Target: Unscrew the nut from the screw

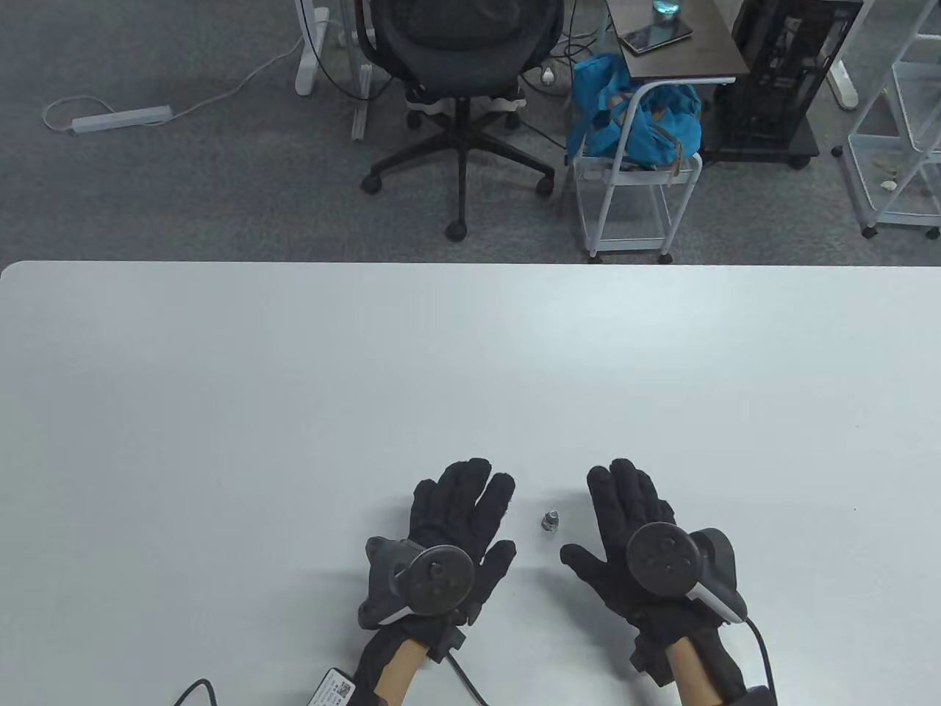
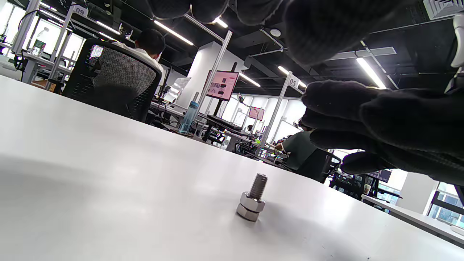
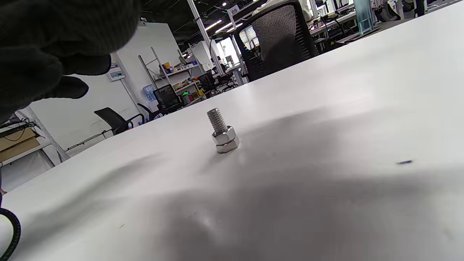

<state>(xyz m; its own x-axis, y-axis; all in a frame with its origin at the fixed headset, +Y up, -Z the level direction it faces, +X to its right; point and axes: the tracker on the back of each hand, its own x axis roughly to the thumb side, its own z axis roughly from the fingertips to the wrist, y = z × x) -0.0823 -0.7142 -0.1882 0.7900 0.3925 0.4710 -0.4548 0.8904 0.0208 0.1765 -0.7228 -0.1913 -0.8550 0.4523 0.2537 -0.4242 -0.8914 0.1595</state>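
A small steel screw (image 1: 550,519) stands upright on its head on the white table (image 1: 294,382), threads up, with a hex nut (image 2: 252,201) sitting right on the head. It shows in the left wrist view (image 2: 258,185) and the right wrist view (image 3: 217,120), where the nut (image 3: 224,137) is also low on the shaft. My left hand (image 1: 470,507) lies flat and open just left of the screw. My right hand (image 1: 625,507) lies flat and open just right of it. Neither hand touches it.
The table's far edge (image 1: 470,263) runs across the middle of the table view. Beyond it on the floor are an office chair (image 1: 459,88), a blue bag on a white cart (image 1: 636,125) and a side table (image 1: 680,44). Glove cables (image 1: 463,673) trail near the front edge.
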